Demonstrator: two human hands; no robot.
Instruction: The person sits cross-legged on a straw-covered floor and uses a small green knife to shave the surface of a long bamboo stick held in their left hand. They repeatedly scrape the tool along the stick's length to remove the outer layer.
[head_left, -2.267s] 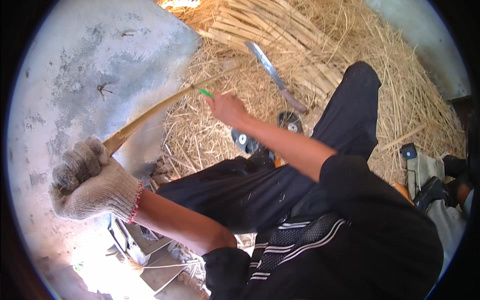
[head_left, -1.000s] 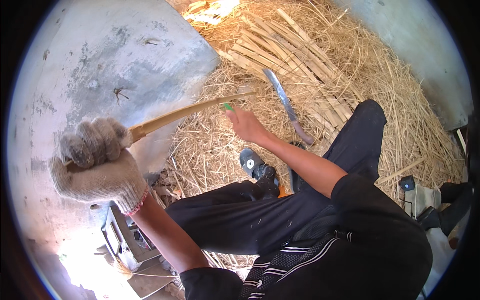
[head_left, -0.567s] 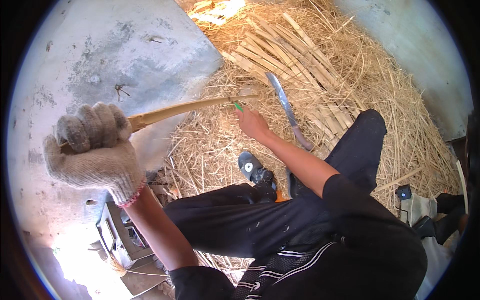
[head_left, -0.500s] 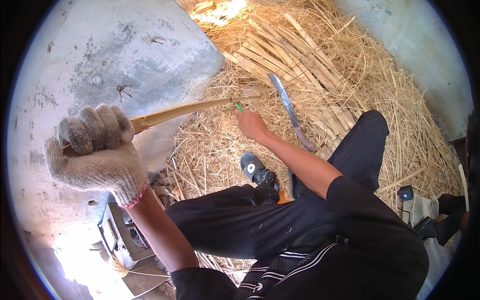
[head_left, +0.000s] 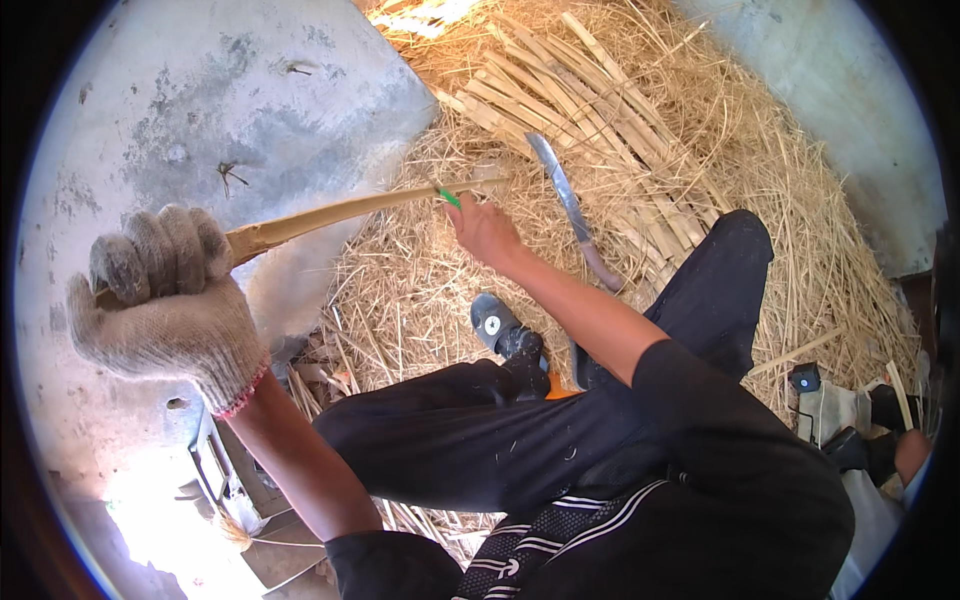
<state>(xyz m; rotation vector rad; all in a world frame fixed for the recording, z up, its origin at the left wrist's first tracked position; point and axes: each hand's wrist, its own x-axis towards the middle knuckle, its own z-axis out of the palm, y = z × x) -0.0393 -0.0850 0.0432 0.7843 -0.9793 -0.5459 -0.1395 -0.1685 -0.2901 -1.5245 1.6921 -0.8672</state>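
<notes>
My left hand (head_left: 165, 290), in a grey knitted glove, is closed in a fist round the near end of a long bamboo strip (head_left: 330, 214). The strip reaches to the right, slightly upward, and narrows toward its far end. Bare and closed, my right hand (head_left: 487, 232) grips a small green-handled tool (head_left: 448, 197) against the strip, close to its far end. Its working edge is too small to make out. Beyond that hand, a long curved knife (head_left: 568, 192) with a brown handle lies on the shavings.
Split bamboo strips (head_left: 600, 110) lie in a pile on a heap of curly shavings (head_left: 790, 240). A grey wall-like slab (head_left: 330, 90) stands at left. Below my left arm is a box-like object (head_left: 235, 470). My shoe (head_left: 493, 322) rests on the shavings; another person's arm (head_left: 910, 455) shows at far right.
My right hand has moved left along the strip with the green-handled tool. My left hand has shifted slightly left, still gripping the strip, and the whole view has shifted a little.
</notes>
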